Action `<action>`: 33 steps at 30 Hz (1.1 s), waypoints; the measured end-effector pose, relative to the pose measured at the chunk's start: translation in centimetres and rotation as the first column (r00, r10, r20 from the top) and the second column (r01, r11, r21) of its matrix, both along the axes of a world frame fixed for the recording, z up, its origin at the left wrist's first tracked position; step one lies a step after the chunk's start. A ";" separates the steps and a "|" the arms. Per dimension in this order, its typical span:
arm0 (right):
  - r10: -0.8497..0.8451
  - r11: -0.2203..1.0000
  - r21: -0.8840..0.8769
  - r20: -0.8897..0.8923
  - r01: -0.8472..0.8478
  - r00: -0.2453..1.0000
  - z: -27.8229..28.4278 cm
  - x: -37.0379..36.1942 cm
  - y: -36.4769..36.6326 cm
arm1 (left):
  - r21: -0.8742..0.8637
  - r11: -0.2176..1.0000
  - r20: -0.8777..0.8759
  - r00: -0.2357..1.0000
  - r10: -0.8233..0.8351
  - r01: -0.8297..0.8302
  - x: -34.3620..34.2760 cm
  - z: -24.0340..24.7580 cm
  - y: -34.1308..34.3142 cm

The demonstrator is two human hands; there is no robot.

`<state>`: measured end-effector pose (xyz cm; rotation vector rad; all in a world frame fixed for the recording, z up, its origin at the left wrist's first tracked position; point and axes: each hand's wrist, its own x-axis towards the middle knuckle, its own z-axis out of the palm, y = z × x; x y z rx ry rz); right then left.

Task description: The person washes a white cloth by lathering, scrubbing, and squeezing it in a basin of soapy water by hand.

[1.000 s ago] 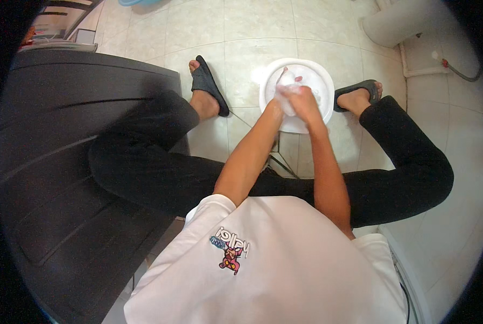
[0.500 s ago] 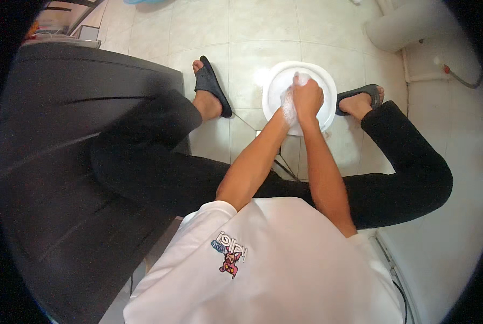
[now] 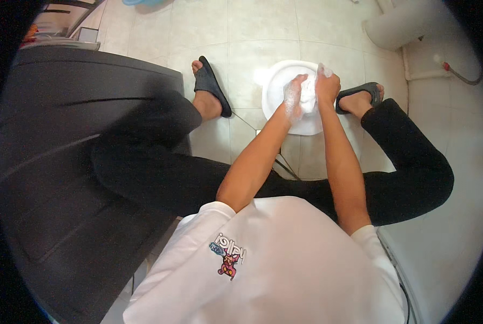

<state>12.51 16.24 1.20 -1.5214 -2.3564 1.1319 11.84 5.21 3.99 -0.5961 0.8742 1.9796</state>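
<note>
On the floor in front of me stands a round white basin. A white, suds-covered bundle that looks like wet cloth is stretched between my hands over the basin; foam hides its exact kind. My left hand, coated in lather up to the wrist, is closed on its left side. The fingers of my right hand are curled round its right side, with a tuft of foam at the fingertips. The inside of both grips is partly hidden.
My feet in dark slippers flank the basin on the pale tiled floor. A dark grey padded piece of furniture fills the left. At right are a white pipe, a thin hose and the wall. Part of a blue basin shows at the top.
My hands were pressed together over the basin; now they are apart, the right one moved to the right, and the white cloth shows between them.
</note>
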 end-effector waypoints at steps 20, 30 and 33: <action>0.073 0.695 -0.659 -0.334 -0.288 0.940 4.6 1.6 -0.6 | -0.610 0.789 -0.145 0.989 -0.029 -0.067 0.7 -10.3 -2.1; 0.140 0.626 -0.669 -0.410 -0.401 0.901 10.2 2.0 0.0 | -0.743 0.667 -0.159 0.952 -0.260 0.058 0.9 -11.0 -1.6; 0.308 0.779 -0.476 -0.276 -0.407 0.911 12.0 0.2 -1.0 | -0.772 0.615 -0.362 0.907 -0.215 -0.162 -0.6 -14.7 -5.2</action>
